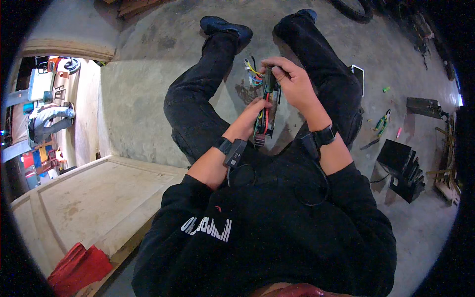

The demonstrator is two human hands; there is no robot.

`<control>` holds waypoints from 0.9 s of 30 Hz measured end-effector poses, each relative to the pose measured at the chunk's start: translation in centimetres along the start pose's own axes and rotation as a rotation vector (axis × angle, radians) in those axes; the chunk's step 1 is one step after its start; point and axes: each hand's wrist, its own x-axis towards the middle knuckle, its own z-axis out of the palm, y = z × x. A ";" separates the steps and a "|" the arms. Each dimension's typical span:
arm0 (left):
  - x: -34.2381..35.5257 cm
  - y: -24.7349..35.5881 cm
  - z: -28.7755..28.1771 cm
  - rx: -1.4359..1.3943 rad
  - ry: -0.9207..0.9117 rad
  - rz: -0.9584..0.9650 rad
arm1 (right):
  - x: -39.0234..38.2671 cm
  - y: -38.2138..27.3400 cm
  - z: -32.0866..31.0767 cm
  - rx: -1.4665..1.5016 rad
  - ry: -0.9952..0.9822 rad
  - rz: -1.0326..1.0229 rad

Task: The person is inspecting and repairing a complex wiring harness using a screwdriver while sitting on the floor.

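Note:
Between my legs, both hands hold a narrow circuit board (262, 123) turned on edge, with red and yellow wires along it. My left hand (250, 119) is closed round its left side, the fingers partly hidden behind the wires. My right hand (293, 81) grips the far end, thumb and fingers pinched on a dark part there. A bundle of coloured wires (253, 75), blue, yellow, red and white, spreads from the far end above the floor. Both wrists carry black straps with small boxes.
Right of my leg lie green-handled pliers (382, 123), a small knife (370, 144), a pink stick (399, 132), a black finned case (402, 171) and a dark block (424, 107). A wooden panel (99, 198) with a red cloth (81, 270) stands left. Another person (49, 121) bends beyond the doorway.

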 end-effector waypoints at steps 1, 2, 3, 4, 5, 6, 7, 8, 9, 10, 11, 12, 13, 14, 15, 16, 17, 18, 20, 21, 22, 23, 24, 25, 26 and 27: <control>-0.2 0.1 0.1 -0.007 0.003 0.004 | 0.1 0.1 0.2 -0.040 0.014 -0.046; 0.1 -0.2 -0.2 -0.027 0.005 0.006 | 0.2 0.5 0.4 -0.080 0.028 -0.091; 0.6 -0.6 -0.5 -0.048 0.006 0.009 | 0.2 0.6 0.5 -0.121 0.042 -0.137; 0.7 -0.6 -0.3 -0.068 0.006 0.009 | 0.1 0.6 0.5 -0.197 0.064 -0.141; 0.6 -0.5 -0.3 -0.058 0.001 -0.004 | 0.0 0.3 0.4 -0.273 0.085 -0.146; 0.4 -0.3 -0.4 -0.048 -0.005 -0.017 | -0.1 0.2 0.3 -0.350 0.106 -0.150; 0.1 -0.1 -0.3 -0.039 -0.010 -0.027 | 0.0 0.4 0.2 -0.302 0.093 -0.146; 0.4 -0.3 -0.4 -0.053 -0.017 -0.023 | 0.2 0.8 -0.1 -0.255 0.080 -0.143; 0.8 -0.7 -0.7 -0.067 -0.025 -0.020 | 0.3 1.0 -0.2 -0.207 0.068 -0.140; 1.0 -0.8 -0.7 -0.082 -0.031 -0.018 | 0.3 1.0 -0.1 -0.169 0.068 -0.116; 1.2 -1.0 -0.8 -0.085 -0.031 -0.018 | 0.4 0.9 0.0 -0.131 0.069 -0.093; 1.3 -1.1 -0.9 -0.088 -0.031 -0.018 | 0.4 0.9 0.2 -0.092 0.069 -0.070; 1.4 -1.2 -1.0 -0.091 -0.032 -0.016 | 0.3 0.7 0.3 -0.151 0.073 -0.095; 1.5 -1.3 -1.2 -0.075 -0.026 -0.002 | 0.0 0.5 0.4 -0.209 0.078 -0.120; 1.6 -1.3 -1.3 -0.059 -0.020 0.012 | -0.1 0.3 0.5 -0.266 0.081 -0.146; 1.6 -1.4 -1.4 -0.043 -0.015 0.025 | -0.1 0.2 0.4 -0.285 0.081 -0.136; 1.6 -1.5 -1.5 -0.043 -0.024 0.024 | -0.1 0.0 0.2 -0.303 0.080 -0.127; 1.6 -1.5 -1.6 -0.042 -0.032 0.022 | -0.1 0.0 0.0 -0.322 0.079 -0.117; 1.5 -1.2 -1.2 -0.043 -0.039 0.015 | 0.2 0.8 -0.2 -0.203 0.060 -0.135; 1.4 -1.1 -1.0 -0.047 -0.035 0.009 | 0.3 1.1 -0.3 -0.143 0.051 -0.144; 1.2 -1.0 -0.9 -0.052 -0.027 0.005 | 0.3 1.2 -0.1 -0.142 0.062 -0.148; 1.4 -1.2 -1.2 -0.056 -0.026 0.006 | 0.4 1.2 0.2 -0.142 0.072 -0.152; 1.6 -1.4 -1.5 -0.060 -0.025 0.007 | 0.4 1.2 0.5 -0.141 0.083 -0.156; 1.6 -1.3 -1.3 -0.064 -0.026 0.006 | 0.2 0.7 0.5 -0.205 0.087 -0.131; 1.4 -1.2 -1.2 -0.051 -0.014 0.004 | -0.1 0.0 0.5 -0.269 0.092 -0.106; 1.2 -1.1 -1.0 -0.039 -0.002 0.003 | -0.3 -0.3 0.4 -0.333 0.095 -0.080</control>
